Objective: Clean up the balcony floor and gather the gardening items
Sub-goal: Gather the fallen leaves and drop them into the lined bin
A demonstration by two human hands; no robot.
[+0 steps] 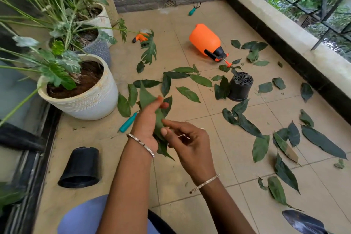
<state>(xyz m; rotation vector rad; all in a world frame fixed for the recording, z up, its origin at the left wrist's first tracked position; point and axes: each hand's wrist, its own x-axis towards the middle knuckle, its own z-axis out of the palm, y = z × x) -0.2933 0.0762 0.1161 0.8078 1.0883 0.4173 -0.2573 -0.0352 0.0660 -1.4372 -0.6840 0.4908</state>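
My left hand point(147, 125) grips a small bunch of green leaves point(147, 98) above the tiled floor. Just to its right, my right hand point(187, 142) has loosely curled fingers, and the thumb and forefinger touch the bunch's lower part. Several loose leaves point(188, 93) lie scattered over the tiles. An orange sprayer bottle point(206, 41) lies on its side further back. One black plastic pot point(240, 86) stands upside down, another black pot point(80, 167) lies on its side at the near left. A teal-handled tool point(128, 122) lies by the big white planter point(85, 100).
More potted plants point(95, 24) line the left side. A small teal hand rake point(193, 9) lies near the back brick wall, an orange glove point(140, 37) by the pots. A raised ledge with railing point(284, 30) runs along the right.
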